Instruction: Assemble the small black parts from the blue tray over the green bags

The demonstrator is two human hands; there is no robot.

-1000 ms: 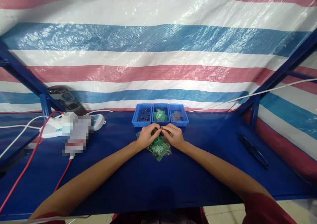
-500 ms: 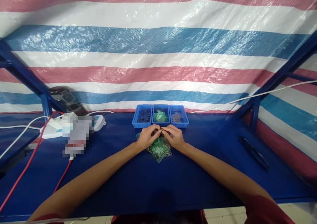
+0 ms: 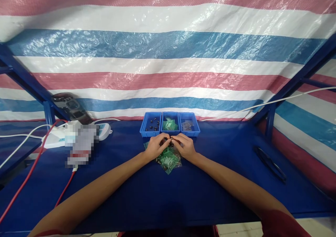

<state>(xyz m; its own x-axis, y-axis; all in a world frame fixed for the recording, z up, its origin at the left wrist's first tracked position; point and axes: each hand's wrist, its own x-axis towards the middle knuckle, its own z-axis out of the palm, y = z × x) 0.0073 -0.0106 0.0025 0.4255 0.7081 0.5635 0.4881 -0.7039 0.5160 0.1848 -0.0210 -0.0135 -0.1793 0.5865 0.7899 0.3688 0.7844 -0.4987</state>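
My left hand (image 3: 156, 146) and my right hand (image 3: 185, 146) meet at the middle of the blue table, fingertips pinched together around something small and dark that I cannot make out. Beneath and between them lies a pile of green and clear plastic bags (image 3: 168, 160) with small parts. Just beyond my hands stand three blue trays side by side. Dark small parts lie in the left tray (image 3: 149, 134), green bags (image 3: 170, 124) in the middle one, and clear bags (image 3: 187, 125) in the right one.
At the left are a white power strip (image 3: 105, 132), a blurred-out device (image 3: 82, 144), a red cable (image 3: 65, 188) and a dark object (image 3: 70, 106). Black glasses (image 3: 270, 164) lie at the right. A striped sheet (image 3: 168, 44) hangs behind the blue table (image 3: 223, 188).
The view has shifted very slightly, so things sit a little lower in the picture. Both hands stay together over the bags.
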